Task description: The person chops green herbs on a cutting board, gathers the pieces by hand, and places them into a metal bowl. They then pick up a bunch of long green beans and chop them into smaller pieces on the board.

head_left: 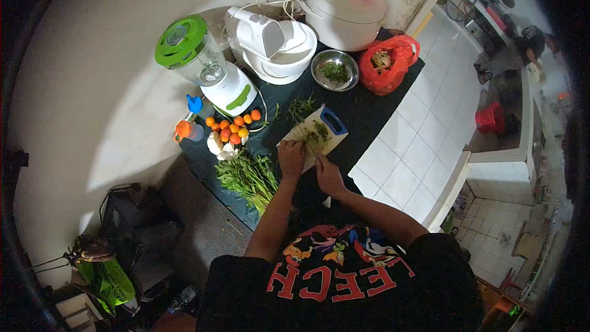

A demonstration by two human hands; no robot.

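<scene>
A white cutting board [335, 142] with a blue handle edge lies near the middle of the dark-covered table, bearing chopped green herbs [320, 129]. My left hand [291, 158] is on its left side, fingers curled down over greens that are mostly hidden beneath them. At the board's near right edge, my right hand [329, 175] is closed around what appears to be a knife; its thin blade is hard to make out between my hands. Loose herb sprigs [301, 108] lie at the board's far edge. Left of my left forearm rests a bunch of leafy greens [249, 178].
Small orange tomatoes [225, 125] and garlic [215, 143] sit at the left. Behind stand a blender [228, 89], a stand mixer [261, 34], a metal bowl [318, 72] with greens, a large lidded pot [344, 15] and a red plastic bag [399, 61]. Another person [534, 46] is far right.
</scene>
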